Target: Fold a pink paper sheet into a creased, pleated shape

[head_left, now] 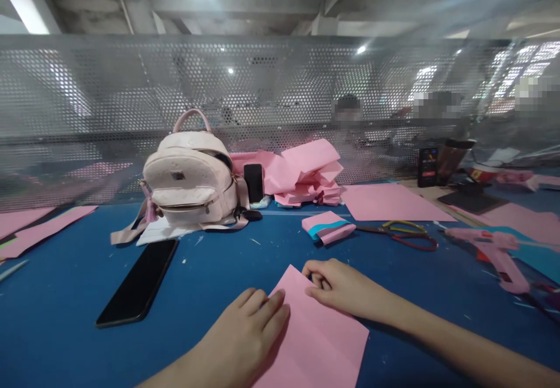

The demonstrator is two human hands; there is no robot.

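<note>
A sheet of pink paper (pixel 321 341) lies on the blue table in front of me, one corner pointing away. My left hand (pixel 249 329) rests over its left edge, palm down with the fingers stretched onto the paper. At the upper right edge, my right hand (pixel 335 283) has its fingers curled and its thumb against the sheet, pinching the edge. Beyond the hands sits a small folded pink paper piece (pixel 328 233) with a blue stripe. Beside that piece lie scissors (pixel 406 233) with red and yellow handles.
A pale pink backpack (pixel 190 178) stands at the back left, with a large black phone (pixel 137 283) before it. Crumpled pink paper (pixel 306 172) and a flat pink sheet (pixel 396 202) lie at the back. A pink glue gun (pixel 494 254) is on the right. A perforated metal screen (pixel 280 96) borders the table.
</note>
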